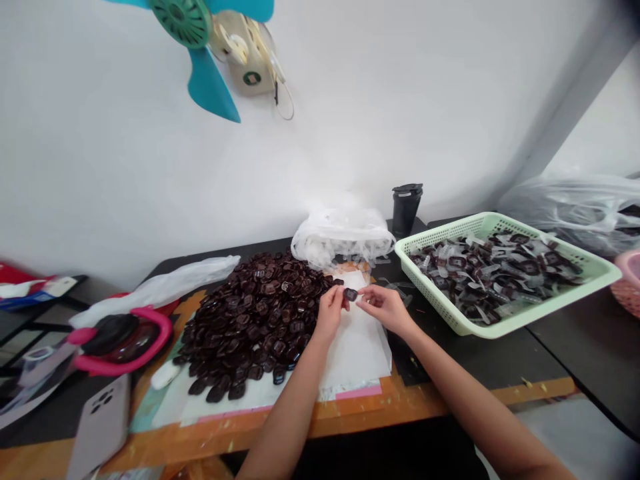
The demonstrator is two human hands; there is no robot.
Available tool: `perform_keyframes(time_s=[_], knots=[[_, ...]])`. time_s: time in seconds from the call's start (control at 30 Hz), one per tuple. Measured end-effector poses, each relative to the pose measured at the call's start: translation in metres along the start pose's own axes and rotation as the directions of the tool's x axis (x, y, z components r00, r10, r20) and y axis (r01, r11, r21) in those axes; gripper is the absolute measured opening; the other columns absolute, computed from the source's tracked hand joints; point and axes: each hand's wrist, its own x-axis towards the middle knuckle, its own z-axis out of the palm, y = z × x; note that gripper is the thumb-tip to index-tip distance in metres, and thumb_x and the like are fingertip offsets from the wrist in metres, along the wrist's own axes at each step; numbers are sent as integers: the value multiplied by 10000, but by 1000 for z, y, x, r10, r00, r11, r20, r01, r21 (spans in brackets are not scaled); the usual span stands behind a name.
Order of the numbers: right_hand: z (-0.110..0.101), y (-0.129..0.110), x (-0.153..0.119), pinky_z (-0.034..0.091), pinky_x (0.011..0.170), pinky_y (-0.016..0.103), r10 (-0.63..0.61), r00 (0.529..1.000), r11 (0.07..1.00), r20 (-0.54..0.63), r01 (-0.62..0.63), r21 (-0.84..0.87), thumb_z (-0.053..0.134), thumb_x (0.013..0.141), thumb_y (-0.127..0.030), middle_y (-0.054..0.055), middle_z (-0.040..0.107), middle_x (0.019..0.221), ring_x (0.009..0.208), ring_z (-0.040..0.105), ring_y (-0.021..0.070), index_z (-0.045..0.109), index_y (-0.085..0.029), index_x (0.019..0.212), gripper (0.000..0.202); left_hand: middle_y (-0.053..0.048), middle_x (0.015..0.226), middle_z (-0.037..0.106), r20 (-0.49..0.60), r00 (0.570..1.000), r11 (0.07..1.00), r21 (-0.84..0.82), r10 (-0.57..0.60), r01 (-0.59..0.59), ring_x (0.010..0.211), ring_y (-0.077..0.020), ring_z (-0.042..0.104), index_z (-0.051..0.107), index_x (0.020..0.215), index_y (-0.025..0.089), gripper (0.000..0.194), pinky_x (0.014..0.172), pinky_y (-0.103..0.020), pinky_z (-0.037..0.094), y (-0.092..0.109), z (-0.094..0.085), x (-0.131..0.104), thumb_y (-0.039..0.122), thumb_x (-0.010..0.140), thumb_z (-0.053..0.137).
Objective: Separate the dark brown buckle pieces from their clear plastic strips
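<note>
A small dark brown, square plastic piece point(351, 294) with rounded corners is pinched in the fingertips of my left hand point(331, 311), above a white paper sheet. My right hand point(386, 308) meets it from the right, thumb and forefinger closed at its edge; whatever they pinch is too small to make out. Left of my hands spreads a large heap of similar dark pieces point(250, 313). A pale green basket point(453, 320) on the right holds many dark pieces with clear strips among them.
Behind my hands lies a white plastic bag point(345, 233) with clear strips, beside a black cup point(406, 210). A phone point(100, 427), a pink-handled object point(123, 363) and a white oval item point(165, 375) are at left. A blue-bladed fan point(213, 87) hangs above.
</note>
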Motion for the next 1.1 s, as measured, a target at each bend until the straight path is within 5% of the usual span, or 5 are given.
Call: perform_keyframes(time_s=[0.17,0.73,0.9,1.0,1.1], knots=[[-6,7,6,473,494,244,153,976,941,154,-192,278,714,709,-403,25,644,703,521,549,103,675,-137,961,369,34,563,481,-81,992,985,-149,-98,85,522,-88,453,530,726,151,404,540,-214,364,-3,-1,4,542,764,621],[-1,14,15,476,480,223,138,987,917,84,-159,365,743,665,-415,-6,634,621,488,535,89,644,-150,776,304,8,606,517,-133,991,1000,22,-13,16,576,-107,475,573,705,142,386,553,-214,390,5,-3,3,521,752,637],[-4,18,23,464,501,249,131,990,985,-54,-124,119,678,733,-327,-6,601,608,501,528,112,672,-157,793,180,-2,662,572,-134,990,985,164,-37,59,598,-123,510,626,808,131,417,580,-235,433,-4,-10,15,531,694,663],[-10,9,25,496,663,302,-60,965,984,-254,14,-177,662,762,-303,34,637,818,640,577,141,687,-186,858,153,-23,769,619,-159,985,958,265,-73,114,574,-131,542,628,911,130,504,570,-269,468,-10,-12,23,520,602,702],[-18,-17,20,513,689,305,-216,907,962,-361,134,-238,582,835,-377,65,591,1018,734,590,157,657,-215,992,237,-33,861,611,-173,984,942,320,-47,101,595,-147,581,588,1017,150,561,567,-292,497,-14,-11,26,493,587,697]])
